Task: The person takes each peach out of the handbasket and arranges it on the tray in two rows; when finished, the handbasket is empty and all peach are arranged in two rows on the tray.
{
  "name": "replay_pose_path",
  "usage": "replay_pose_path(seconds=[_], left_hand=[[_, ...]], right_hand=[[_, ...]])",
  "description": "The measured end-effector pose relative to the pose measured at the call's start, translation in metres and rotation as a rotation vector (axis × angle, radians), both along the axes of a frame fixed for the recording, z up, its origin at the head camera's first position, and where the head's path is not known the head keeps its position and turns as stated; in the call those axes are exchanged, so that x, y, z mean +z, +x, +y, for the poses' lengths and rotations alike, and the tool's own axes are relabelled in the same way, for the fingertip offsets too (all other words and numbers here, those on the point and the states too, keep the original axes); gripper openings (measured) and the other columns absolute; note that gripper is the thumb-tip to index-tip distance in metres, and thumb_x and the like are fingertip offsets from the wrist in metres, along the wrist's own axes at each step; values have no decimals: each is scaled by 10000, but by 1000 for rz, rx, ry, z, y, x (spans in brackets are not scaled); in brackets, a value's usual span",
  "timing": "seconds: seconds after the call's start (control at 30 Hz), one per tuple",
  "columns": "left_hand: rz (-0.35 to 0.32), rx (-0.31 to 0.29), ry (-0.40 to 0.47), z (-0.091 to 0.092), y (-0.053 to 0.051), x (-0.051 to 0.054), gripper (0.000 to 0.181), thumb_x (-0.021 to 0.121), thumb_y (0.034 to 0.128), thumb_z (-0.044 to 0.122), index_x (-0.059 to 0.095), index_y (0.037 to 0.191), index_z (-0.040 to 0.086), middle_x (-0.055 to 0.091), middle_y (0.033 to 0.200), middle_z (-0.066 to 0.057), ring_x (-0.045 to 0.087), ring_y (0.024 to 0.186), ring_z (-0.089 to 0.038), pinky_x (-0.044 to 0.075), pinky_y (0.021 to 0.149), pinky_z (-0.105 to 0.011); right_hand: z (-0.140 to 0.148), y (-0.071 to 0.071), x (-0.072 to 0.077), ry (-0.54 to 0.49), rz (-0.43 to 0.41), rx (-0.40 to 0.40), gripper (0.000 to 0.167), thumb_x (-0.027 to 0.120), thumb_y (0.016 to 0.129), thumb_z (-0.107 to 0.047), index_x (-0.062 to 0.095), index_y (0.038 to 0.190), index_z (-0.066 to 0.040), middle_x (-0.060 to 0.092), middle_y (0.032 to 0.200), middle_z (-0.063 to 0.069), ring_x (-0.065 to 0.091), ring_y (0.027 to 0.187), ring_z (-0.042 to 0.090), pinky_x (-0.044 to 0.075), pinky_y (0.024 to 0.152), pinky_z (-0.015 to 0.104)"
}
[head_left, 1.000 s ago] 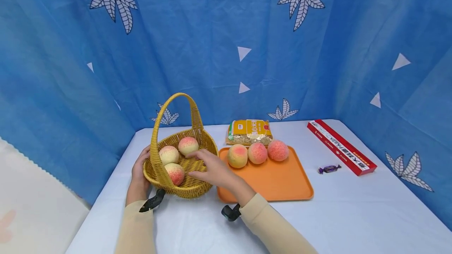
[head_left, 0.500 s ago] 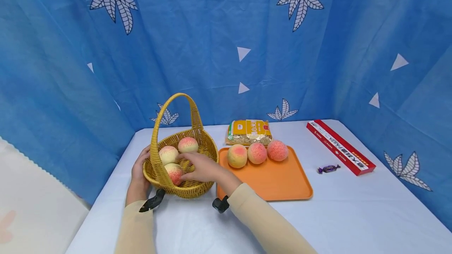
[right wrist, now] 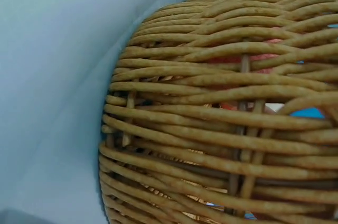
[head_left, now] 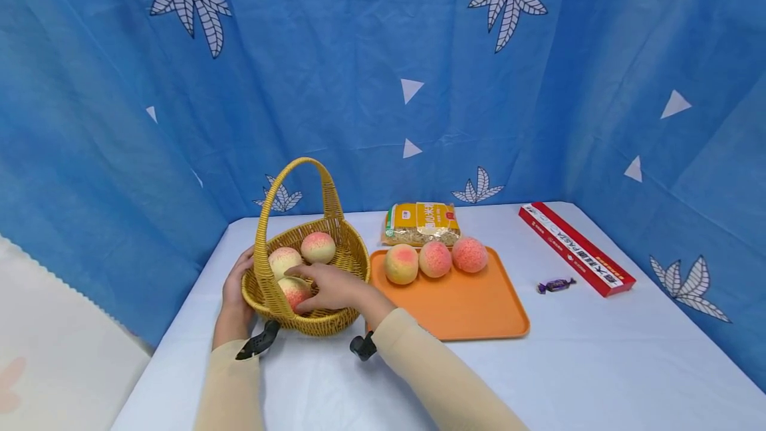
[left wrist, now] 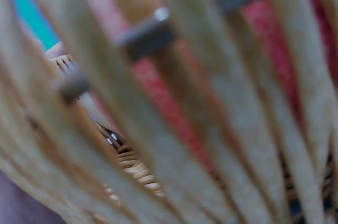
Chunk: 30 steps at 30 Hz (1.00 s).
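Note:
A yellow wicker basket with a tall arched handle stands at the left of the table. My left hand holds its left side, with the fingertips partly hidden behind the handle's base. Inside lie a back peach, a left peach and a front peach. My right hand reaches in over the right rim and grips the front peach, fingers above and thumb at its near side. The left wrist view shows blurred wicker close up; the right wrist view shows the basket's outer wall.
Right of the basket, an orange tray bears a row of three peaches along its back edge. Behind it lies a yellow pasta bag. Farther right are a purple wrapped candy and a long red pasta box. Blue curtains surround the table.
My right hand has moved left and deeper into the basket, from beside the peaches onto the front one. The left hand and the basket have stayed put.

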<state>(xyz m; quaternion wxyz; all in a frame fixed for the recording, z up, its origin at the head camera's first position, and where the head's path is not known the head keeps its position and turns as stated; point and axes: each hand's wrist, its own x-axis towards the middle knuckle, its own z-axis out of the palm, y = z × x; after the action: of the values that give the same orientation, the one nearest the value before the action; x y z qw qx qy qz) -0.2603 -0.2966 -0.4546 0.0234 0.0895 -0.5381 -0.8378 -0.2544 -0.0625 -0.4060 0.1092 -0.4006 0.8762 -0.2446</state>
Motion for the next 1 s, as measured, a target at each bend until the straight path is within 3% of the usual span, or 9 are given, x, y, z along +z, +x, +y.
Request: replay_pose_path(seconds=[0.13, 0.4, 0.73, 1.0], left_hand=[[8, -1, 1, -1, 0, 0, 392, 327, 1079, 213, 416, 1457, 268, 472, 1331, 164, 469, 1203, 2, 442, 971, -108], [12, -11, 2, -2, 1, -2, 385, 311, 1082, 208, 408, 1451, 265, 485, 1303, 171, 485, 1158, 18, 444, 952, -99], [-23, 8, 13, 0, 0, 2, 430, 328, 1081, 225, 381, 1505, 268, 459, 1358, 176, 470, 1210, 26, 426, 986, -100], [-27, -2, 17, -1, 1, 2, 436, 318, 1081, 213, 362, 1512, 266, 455, 1353, 175, 470, 1208, 24, 438, 975, -93]], right_hand=[[-3, 1, 0, 54, 46, 0, 671, 713, 903, -463, 427, 1499, -348, 604, 1295, -56, 568, 1050, 64, 491, 834, 229], [-4, 5, 0, 18, 46, -71, 612, 767, 861, -446, 484, 1379, -287, 569, 1398, -67, 584, 1224, 85, 509, 971, 261], [-3, 7, -1, 13, 11, -189, 561, 798, 810, -497, 453, 1209, -305, 622, 1206, -120, 613, 962, 44, 500, 781, 245], [-4, 9, 0, 52, 39, -202, 609, 784, 819, -506, 484, 1304, -292, 629, 1227, -109, 624, 1041, 69, 520, 835, 277]])
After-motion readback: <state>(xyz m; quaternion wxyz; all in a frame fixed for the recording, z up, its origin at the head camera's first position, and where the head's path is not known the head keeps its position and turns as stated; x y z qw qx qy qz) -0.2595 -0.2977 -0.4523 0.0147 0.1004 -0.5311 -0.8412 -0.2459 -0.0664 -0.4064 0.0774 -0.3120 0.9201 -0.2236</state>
